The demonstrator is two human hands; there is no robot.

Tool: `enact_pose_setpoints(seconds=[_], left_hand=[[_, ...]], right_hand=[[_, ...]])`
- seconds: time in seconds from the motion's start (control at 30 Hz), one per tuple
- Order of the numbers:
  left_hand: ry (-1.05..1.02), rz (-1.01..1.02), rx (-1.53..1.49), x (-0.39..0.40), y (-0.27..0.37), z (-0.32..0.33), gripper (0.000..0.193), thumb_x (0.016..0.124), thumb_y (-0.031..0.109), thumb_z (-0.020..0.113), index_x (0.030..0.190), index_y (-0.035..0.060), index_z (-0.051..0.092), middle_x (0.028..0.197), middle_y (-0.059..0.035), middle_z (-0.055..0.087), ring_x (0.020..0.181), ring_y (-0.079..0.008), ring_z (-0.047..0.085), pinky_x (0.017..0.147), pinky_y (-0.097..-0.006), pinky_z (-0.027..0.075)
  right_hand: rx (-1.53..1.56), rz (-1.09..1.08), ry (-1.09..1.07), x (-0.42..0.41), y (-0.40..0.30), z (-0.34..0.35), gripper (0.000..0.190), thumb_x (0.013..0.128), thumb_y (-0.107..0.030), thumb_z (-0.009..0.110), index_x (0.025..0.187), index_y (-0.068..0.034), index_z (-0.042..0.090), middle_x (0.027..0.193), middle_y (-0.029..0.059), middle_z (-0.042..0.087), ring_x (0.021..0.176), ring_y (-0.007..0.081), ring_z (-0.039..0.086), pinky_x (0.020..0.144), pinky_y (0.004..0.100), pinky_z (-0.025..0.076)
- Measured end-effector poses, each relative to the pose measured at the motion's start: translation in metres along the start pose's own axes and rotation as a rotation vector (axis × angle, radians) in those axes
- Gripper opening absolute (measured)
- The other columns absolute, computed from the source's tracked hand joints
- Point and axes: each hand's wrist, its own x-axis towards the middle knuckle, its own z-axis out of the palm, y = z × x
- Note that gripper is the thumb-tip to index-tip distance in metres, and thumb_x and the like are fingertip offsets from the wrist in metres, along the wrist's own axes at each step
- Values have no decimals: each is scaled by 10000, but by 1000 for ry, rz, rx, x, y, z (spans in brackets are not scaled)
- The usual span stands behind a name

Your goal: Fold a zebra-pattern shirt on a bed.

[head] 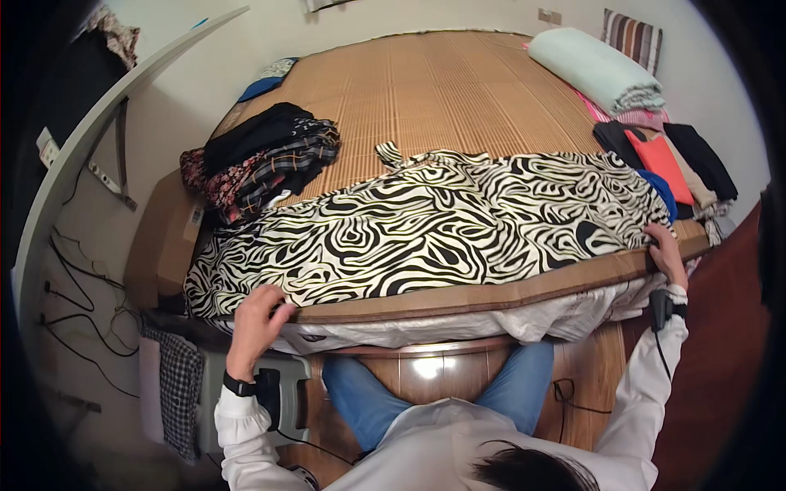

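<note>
A black-and-white zebra-patterned garment point(442, 227) lies spread along the near edge of a bed covered by a woven mat point(430, 80). My left hand point(261, 319) rests at its near left edge, thumb apart from the bent fingers; whether cloth is pinched between them cannot be told. At the garment's right end, my right hand point(665, 248) touches the near corner, with its fingertips partly hidden against the cloth. A narrow strap of the same pattern point(388, 153) sticks out at the far side.
Dark and floral clothes point(264, 159) are heaped at the left, beside a cardboard box point(163, 239). Folded clothes point(663, 159) and a rolled pale quilt point(595, 70) lie at the right. A grey plastic stool point(230, 405) stands below left; cables hang near the wall.
</note>
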Motion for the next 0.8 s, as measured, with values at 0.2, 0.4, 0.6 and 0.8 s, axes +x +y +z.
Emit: enact_pose_setpoints(seconds=[0.2,0.4,0.6,0.8], left_hand=[[265,49,420,20,-64,-29,330,868,162,595,1148,-10,571,1247,-179,541,1196,-371,478,996,-418,375],[-86,-109,402,28,-114,-7,568,931,391,507,1404,95,405,1483,-165,321,1373,-384,270,1092,-529,228],[-108,-135,378,18,-125,9,624,936,428,479,1441,89,340,1509,-137,281,1399,-345,237,1113,-532,195],[-101,-122,357,12,-128,-10,616,927,403,504,1428,72,364,1503,-139,295,1396,-326,252,1116,-501,206]], right_hand=[[275,269,125,53,-73,-36,357,869,-112,616,1203,3,566,1232,159,582,1181,281,529,997,339,395],[453,-154,-70,127,-260,6,445,900,-117,586,1329,-40,493,1394,147,471,1305,268,426,1085,340,321],[374,-463,-165,152,-354,90,545,880,-277,616,1347,-44,459,1435,229,372,1306,383,388,1076,393,339],[402,-428,-247,154,-341,117,579,899,-378,581,1351,-43,445,1398,228,414,1250,389,438,1021,409,383]])
